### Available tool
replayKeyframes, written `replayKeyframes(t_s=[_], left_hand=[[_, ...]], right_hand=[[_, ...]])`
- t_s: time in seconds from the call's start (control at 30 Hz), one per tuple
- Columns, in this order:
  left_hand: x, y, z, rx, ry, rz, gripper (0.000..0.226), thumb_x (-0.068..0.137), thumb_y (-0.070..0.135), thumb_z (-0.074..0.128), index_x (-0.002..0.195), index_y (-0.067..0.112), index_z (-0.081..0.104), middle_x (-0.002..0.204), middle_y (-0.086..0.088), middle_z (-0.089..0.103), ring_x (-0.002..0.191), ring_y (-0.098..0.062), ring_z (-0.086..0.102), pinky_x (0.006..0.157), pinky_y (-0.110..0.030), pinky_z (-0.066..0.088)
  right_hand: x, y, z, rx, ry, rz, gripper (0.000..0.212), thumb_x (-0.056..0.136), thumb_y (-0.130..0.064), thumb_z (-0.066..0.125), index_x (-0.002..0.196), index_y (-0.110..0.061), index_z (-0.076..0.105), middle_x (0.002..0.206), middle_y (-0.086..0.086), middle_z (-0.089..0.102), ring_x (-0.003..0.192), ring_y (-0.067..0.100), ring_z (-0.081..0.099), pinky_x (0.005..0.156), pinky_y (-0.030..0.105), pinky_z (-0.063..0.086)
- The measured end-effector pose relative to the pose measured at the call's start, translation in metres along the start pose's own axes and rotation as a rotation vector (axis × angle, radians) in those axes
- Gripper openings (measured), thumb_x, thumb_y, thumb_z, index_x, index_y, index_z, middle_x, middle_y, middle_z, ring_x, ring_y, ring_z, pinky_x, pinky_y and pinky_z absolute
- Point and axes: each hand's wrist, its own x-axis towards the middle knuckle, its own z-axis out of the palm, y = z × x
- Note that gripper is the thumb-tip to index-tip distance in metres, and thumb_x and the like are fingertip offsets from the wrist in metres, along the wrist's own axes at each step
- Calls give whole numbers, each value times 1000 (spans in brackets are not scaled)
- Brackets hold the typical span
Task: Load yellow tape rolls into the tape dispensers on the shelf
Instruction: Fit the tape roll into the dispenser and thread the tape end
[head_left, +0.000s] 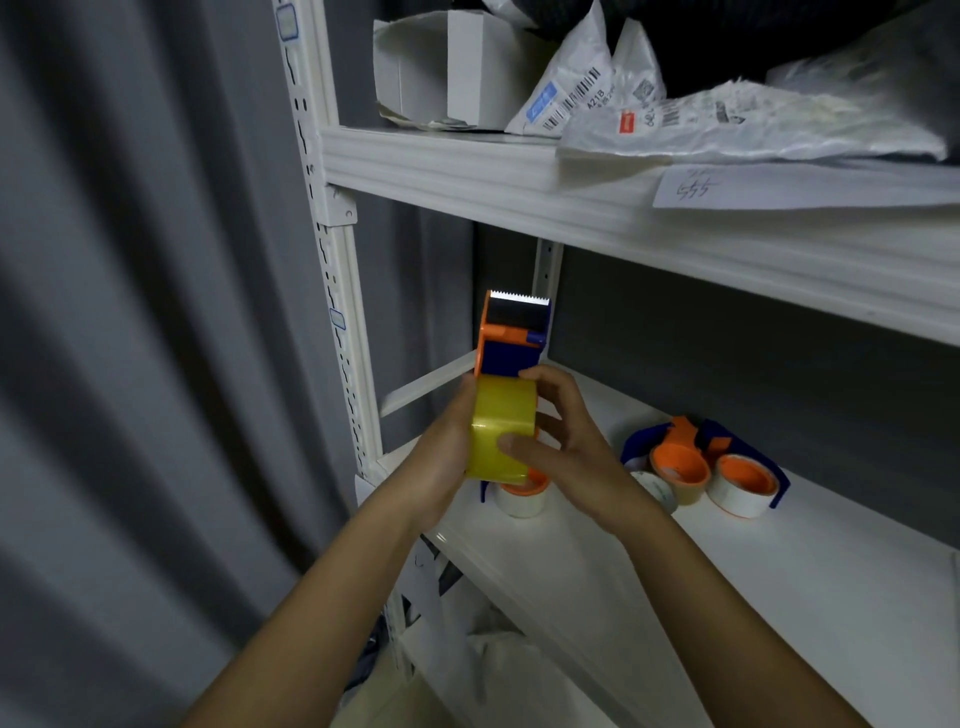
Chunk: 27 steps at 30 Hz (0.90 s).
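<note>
Roll: yellow tape roll (501, 434), held up in front of the white shelf (779, 582), its curved face toward the camera, seated in the lower end of a dispenser.
Held dispenser: orange and blue dispenser (511, 343), upright — toothed blade at 12 o'clock, roll at 6 o'clock.
Left hand: left hand (441, 457) at 9 o'clock of the roll, palm against its side; fingers curl round behind, tips hidden.
Right hand: right hand (563, 441) at 3 o'clock of the roll; thumb lies across the roll's face, fingers curled over its upper right edge and the dispenser body — clamped on both.
Shelf, 3 o'clock of the hands: two more dispensers (706, 457), blue and orange, lying side by side with pale cores on orange hubs.
Shelf, 6 o'clock of the roll: another pale core (522, 496) on an orange hub, partly hidden by the hands.
Upper shelf: white box (441, 67) at 11 o'clock; plastic bags (727, 119) with barcode labels at 1 o'clock; a handwritten paper slip (727, 189) on the shelf edge.
Left of frame: grey curtain (130, 312).
</note>
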Motion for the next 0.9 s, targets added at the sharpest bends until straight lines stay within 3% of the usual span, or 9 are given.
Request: replayKeyframes(t_s=[0.23, 0.37, 0.5, 0.57, 0.63, 0.73, 0.8, 0.87, 0.9], left_hand=[[-1, -7, 4, 158, -12, 92, 52, 95, 56, 20, 137, 32, 39, 117, 1, 62, 98, -6, 61, 61, -7, 49], [-1, -7, 5, 179, 14, 80, 52, 96, 54, 20, 140, 30, 36, 107, 8, 59, 91, 0, 57, 52, -1, 44], [0, -8, 1, 101, 3, 66, 50, 98, 50, 21, 139, 27, 39, 116, -3, 61, 91, -7, 61, 56, -7, 50], [-1, -9, 2, 94, 1, 57, 50, 98, 48, 20, 137, 26, 41, 110, -1, 62, 88, -6, 63, 57, -9, 51], [-1, -7, 3, 94, 18, 55, 49, 98, 48, 19, 134, 25, 43, 104, 2, 63, 83, -4, 64, 56, -8, 51], [0, -6, 7, 110, 59, 44, 45, 96, 53, 20, 127, 31, 45, 105, 3, 62, 85, -4, 62, 51, -6, 48], [-2, -8, 11, 170, 61, 56, 34, 96, 53, 21, 115, 39, 45, 101, 12, 59, 77, 8, 63, 52, -2, 45], [-2, -14, 13, 186, 58, 76, 27, 96, 51, 22, 109, 45, 45, 101, 14, 59, 77, 14, 62, 60, -3, 47], [-2, -14, 13, 173, 58, 66, 31, 96, 52, 22, 115, 44, 46, 106, 10, 61, 86, 8, 63, 68, -8, 50]], right_hand=[[8, -3, 14, 138, 262, -26, 23, 95, -13, 48, 99, -35, 51, 105, -16, 56, 80, -7, 60, 63, 16, 52], [12, 1, 20, 146, 311, 4, 17, 97, -21, 47, 96, -37, 50, 102, -15, 55, 76, -10, 58, 60, 13, 50], [9, 5, 16, 127, 144, 29, 32, 94, -11, 52, 111, -36, 43, 112, -16, 49, 88, -8, 59, 64, 13, 50], [8, 4, 12, 118, 69, 104, 48, 89, -9, 59, 116, -44, 39, 120, -12, 46, 104, 5, 56, 71, 21, 53], [8, 2, 9, 216, -1, 250, 63, 78, -14, 64, 121, -49, 35, 125, -5, 44, 112, 21, 53, 81, 35, 54], [14, -3, 2, 388, -65, 469, 65, 74, -37, 71, 129, -46, 38, 127, 0, 52, 113, 28, 57, 91, 50, 50], [20, -6, 6, 434, -8, 570, 61, 75, -62, 61, 129, -39, 44, 125, 4, 59, 109, 27, 61, 88, 52, 51], [25, -2, 16, 384, 169, 554, 48, 83, -65, 49, 122, -37, 48, 117, 3, 62, 101, 23, 64, 77, 45, 56], [26, 2, 22, 335, 257, 506, 38, 87, -63, 45, 116, -39, 49, 113, 2, 62, 97, 21, 64, 75, 41, 56]])
